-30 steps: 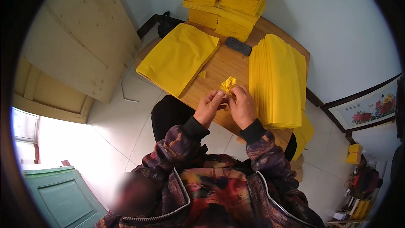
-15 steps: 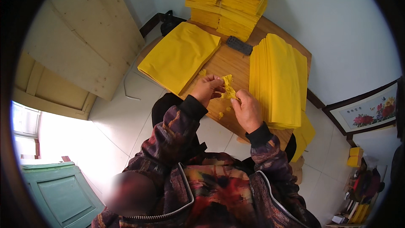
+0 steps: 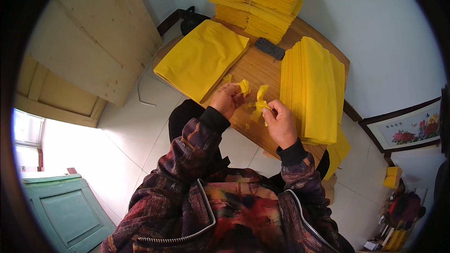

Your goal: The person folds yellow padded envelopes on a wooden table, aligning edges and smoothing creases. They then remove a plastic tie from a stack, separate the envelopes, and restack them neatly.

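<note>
My left hand [image 3: 228,99] pinches a small crumpled yellow scrap [image 3: 244,86] between thumb and fingers. Close by, my right hand [image 3: 282,121] grips a longer, twisted yellow strip [image 3: 261,101] that stands up from its fingertips. A gap separates the two pieces. Both hands are over the near edge of a wooden table [image 3: 253,69]. Small yellow bits lie on the wood around them. A flat pile of yellow sheets [image 3: 204,56] lies to the left, and a thick fanned stack of folded yellow sheets [image 3: 311,89] stands to the right.
Tall bundled yellow stacks [image 3: 276,4] fill the back of the table by the wall. In front of them lies a dark grey block [image 3: 270,48]. A black bag [image 3: 191,21] sits behind the left pile. Wooden boards [image 3: 89,33] lean at the left; a framed flower picture [image 3: 408,124] stands at the right.
My hands have moved apart, and the yellow material between them now shows as two separate pieces. The right hand has shifted slightly right. The whole view has tilted a little.
</note>
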`<state>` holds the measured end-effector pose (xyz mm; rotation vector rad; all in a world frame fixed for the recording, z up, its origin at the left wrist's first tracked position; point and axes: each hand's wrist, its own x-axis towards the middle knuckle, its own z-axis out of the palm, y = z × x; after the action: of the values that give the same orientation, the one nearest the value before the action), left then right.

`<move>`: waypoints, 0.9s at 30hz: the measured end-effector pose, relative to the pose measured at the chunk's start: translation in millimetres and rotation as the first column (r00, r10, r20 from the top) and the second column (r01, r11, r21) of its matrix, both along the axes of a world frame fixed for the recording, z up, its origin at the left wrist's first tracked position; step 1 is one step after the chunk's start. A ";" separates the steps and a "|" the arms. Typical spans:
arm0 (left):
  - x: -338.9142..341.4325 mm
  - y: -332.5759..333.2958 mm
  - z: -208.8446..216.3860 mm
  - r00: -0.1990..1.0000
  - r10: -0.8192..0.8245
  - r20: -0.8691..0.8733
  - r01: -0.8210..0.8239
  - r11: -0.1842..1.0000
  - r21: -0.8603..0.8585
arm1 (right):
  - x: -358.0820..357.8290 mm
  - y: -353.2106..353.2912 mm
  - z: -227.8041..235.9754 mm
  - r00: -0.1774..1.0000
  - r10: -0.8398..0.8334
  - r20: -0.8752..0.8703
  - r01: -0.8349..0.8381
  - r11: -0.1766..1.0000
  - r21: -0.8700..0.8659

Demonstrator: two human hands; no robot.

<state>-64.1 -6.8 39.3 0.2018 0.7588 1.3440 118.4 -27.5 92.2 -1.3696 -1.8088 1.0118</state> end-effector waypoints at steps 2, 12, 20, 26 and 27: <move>-3.2 -0.3 -2.8 0.996 0.024 -0.086 -0.030 0.996 -0.079 | 0.3 0.9 2.0 1.000 -0.003 0.014 0.002 1.000 0.014; 12.4 -11.9 4.8 0.906 -0.116 -0.407 0.103 0.993 -0.054 | -15.7 9.7 8.1 0.983 -0.132 0.130 0.067 0.907 0.417; 21.3 -15.4 -2.8 0.952 -0.071 -0.298 0.018 0.984 -0.176 | -20.1 3.4 7.7 0.966 -0.094 0.239 -0.060 0.823 0.565; 1.7 12.6 -26.0 0.467 0.003 -0.884 0.147 0.986 0.081 | -12.1 -13.7 34.8 0.987 0.037 0.157 -0.074 0.968 0.239; -3.1 16.6 -24.7 0.223 0.059 -0.973 0.231 0.966 0.112 | -9.3 -18.9 43.8 0.989 0.047 0.142 -0.081 0.967 0.240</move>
<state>-67.2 9.8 14.6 1.4145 1.6253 1.0627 109.2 -46.4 136.0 -1.2595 -2.0144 0.7113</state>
